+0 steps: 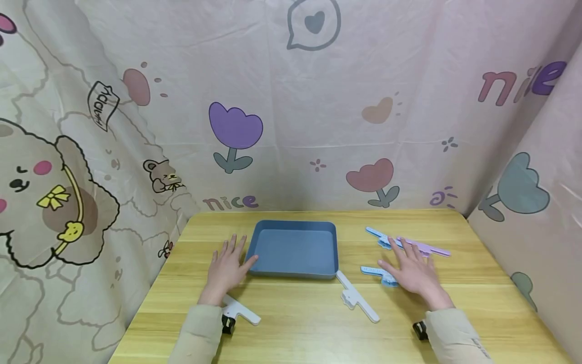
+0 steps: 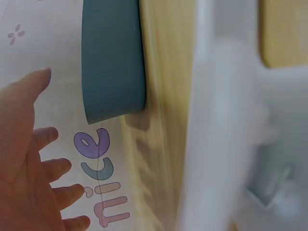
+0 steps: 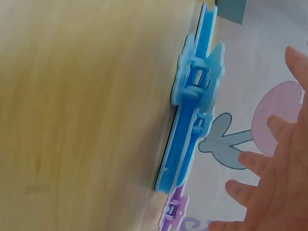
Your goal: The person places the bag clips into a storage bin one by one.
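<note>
My left hand (image 1: 227, 269), fingers spread and holding nothing, hovers at the left side of a blue-grey tray (image 1: 293, 275). Below its wrist lies a white bag clip (image 1: 245, 312), partly hidden by the sleeve; it looms blurred in the left wrist view. On the right, my right hand (image 1: 416, 272) is spread above the table, also holding nothing. Near its fingers are a blue bag clip (image 3: 192, 86), a second blue bag clip (image 1: 376, 233) farther back and a purple bag clip (image 1: 434, 249), each partly covered by the hand in the head view. Another white bag clip (image 1: 359, 298) lies slantwise at the tray's front right corner.
The wooden table (image 1: 300, 328) carries all of these. Printed curtains (image 1: 291, 101) hang behind it and along both sides. A black strap piece (image 1: 228, 323) shows at the left wrist and another black piece (image 1: 420, 330) at the right.
</note>
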Demonstrator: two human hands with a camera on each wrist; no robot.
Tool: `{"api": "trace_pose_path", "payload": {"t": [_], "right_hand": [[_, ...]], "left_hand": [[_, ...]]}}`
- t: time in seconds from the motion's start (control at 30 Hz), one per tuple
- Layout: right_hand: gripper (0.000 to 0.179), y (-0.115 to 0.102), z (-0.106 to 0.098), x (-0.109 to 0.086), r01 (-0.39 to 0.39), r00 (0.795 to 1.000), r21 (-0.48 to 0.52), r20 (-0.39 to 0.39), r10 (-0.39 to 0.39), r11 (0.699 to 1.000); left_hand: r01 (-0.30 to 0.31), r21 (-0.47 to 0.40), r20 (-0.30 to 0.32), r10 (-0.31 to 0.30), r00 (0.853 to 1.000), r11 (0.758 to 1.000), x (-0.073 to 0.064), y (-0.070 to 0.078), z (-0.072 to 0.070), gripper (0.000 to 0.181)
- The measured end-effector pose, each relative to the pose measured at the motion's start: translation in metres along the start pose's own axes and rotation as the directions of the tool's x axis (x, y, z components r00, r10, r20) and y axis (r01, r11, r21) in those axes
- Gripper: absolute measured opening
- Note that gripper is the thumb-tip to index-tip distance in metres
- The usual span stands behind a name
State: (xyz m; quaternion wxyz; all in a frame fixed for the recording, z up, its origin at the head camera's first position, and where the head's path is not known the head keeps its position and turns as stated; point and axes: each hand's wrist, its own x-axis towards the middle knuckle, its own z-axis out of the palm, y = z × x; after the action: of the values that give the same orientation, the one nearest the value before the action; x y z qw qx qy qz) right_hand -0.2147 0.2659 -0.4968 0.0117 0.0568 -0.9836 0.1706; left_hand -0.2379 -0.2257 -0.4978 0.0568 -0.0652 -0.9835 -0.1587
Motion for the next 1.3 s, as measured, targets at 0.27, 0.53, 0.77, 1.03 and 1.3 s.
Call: {"api": "trace_pose_path", "payload": {"t": [0.27, 0.53, 0.77, 1.03, 1.3], "right_hand": [[0.085, -0.007, 0.0, 0.002, 0.037, 0.999, 0.089, 0.003, -0.038, 0.995], [0.087, -0.016, -0.005, 0.003, 0.06, 0.998, 0.202, -0.003, -0.06, 0.978], [0.086, -0.02, -0.005, 0.003, 0.093, 0.995, 0.266, 0.005, -0.098, 0.96], [0.084, -0.028, -0.001, 0.002, 0.132, 0.99, 0.325, 0.01, -0.144, 0.937], [0.08, -0.038, 0.004, 0.0, 0.116, 0.989, 0.408, 0.04, -0.145, 0.906]], "left_hand": [[0.001, -0.096, 0.014, 0.001, 1.0, 0.995, 0.013, 0.0, -0.003, 0.083], [0.044, -0.345, 0.045, -0.031, 0.999, 0.938, 0.029, -0.004, -0.004, 0.082], [0.093, -0.489, 0.096, -0.052, 0.994, 0.868, 0.042, -0.006, -0.004, 0.071], [0.191, -0.582, 0.17, -0.111, 0.979, 0.791, 0.053, -0.006, 0.0, 0.064], [0.244, -0.661, 0.187, -0.159, 0.969, 0.709, 0.056, -0.007, 0.004, 0.061]]}}
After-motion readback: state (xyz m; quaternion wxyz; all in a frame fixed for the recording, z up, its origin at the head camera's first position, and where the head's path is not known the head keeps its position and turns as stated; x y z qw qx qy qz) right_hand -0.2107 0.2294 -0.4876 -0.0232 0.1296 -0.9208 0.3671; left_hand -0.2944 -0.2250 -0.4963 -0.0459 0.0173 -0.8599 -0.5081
